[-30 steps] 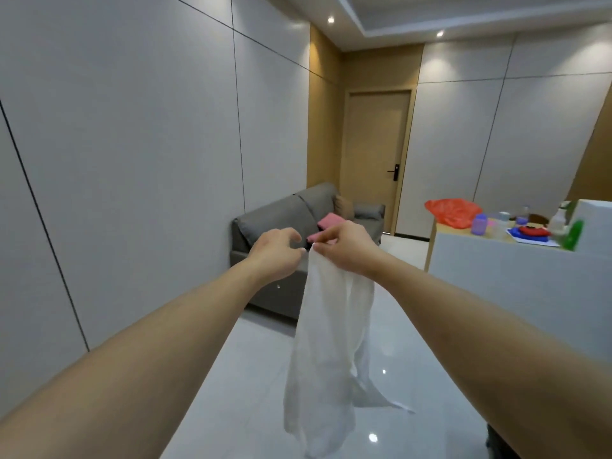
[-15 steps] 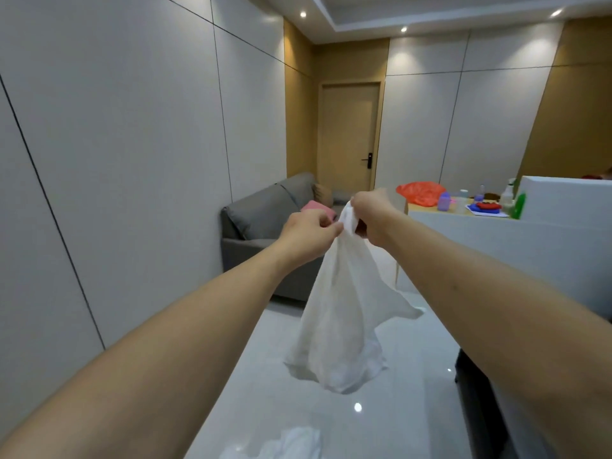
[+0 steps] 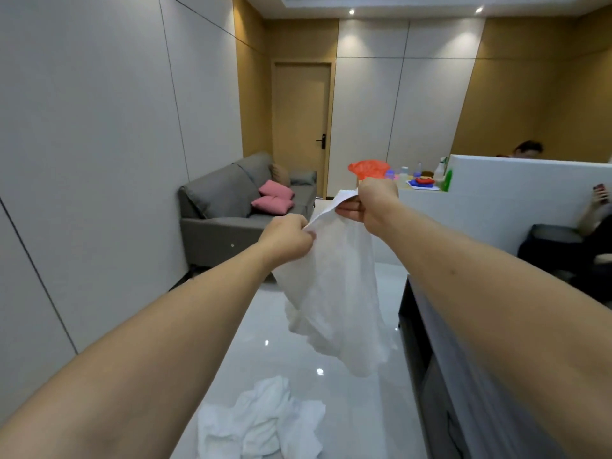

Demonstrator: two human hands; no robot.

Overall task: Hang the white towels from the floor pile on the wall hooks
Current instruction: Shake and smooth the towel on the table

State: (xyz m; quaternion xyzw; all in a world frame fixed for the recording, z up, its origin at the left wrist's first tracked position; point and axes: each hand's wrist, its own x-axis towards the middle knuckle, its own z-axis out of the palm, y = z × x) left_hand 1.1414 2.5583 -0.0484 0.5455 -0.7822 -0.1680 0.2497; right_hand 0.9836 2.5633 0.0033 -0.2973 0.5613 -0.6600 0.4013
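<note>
A thin white towel (image 3: pixel 334 293) hangs in the air in front of me, held by its top edge. My left hand (image 3: pixel 286 238) pinches that edge on the left and my right hand (image 3: pixel 372 203) grips it higher up on the right, so the edge runs slanted between them. The rest of the towel droops loosely below. On the glossy floor beneath lies the pile of white towels (image 3: pixel 261 422). No wall hooks show in this view.
A grey panelled wall (image 3: pixel 99 144) runs along my left. A grey sofa (image 3: pixel 231 207) with pink cushions stands ahead, a wooden door (image 3: pixel 301 127) behind it. On the right a white partition (image 3: pixel 516 200) and a dark cabinet edge (image 3: pixel 414 332); a person sits behind it.
My hands have moved apart along the towel's top edge, the right one rising. The view has swung right and down, so the floor pile now shows fully.
</note>
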